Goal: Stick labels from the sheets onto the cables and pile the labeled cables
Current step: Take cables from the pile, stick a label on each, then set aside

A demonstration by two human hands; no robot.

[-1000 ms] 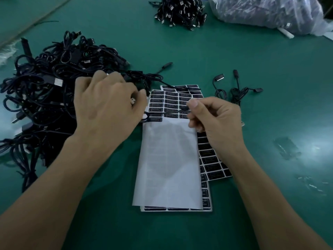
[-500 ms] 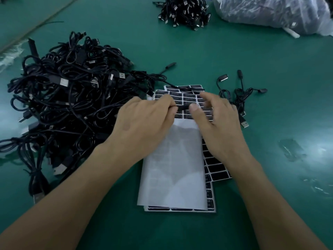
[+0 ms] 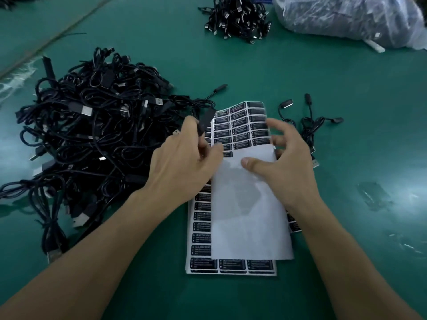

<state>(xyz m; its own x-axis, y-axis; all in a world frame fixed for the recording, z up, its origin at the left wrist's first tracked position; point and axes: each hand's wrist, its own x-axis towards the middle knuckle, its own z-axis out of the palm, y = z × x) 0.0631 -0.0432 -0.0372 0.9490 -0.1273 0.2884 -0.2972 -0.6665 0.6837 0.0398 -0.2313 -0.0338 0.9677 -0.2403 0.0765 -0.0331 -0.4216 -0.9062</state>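
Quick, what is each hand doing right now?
Left hand: pinching a black cable.
Right hand: gripping the top label sheet.

We cannot read the small print on the labels [image 3: 241, 125]; it is too fine and blurred. The top sheet [image 3: 249, 204] hides most of the lower sheets [image 3: 203, 248]. The right hand [image 3: 288, 162] shows motion-smeared fingers, partly behind that sheet. The left hand [image 3: 184, 167] covers part of the cable [image 3: 204, 122] it pinches. The picture's top edge cuts off the plastic bag [image 3: 346, 17] and the bundle of cables [image 3: 238, 17].
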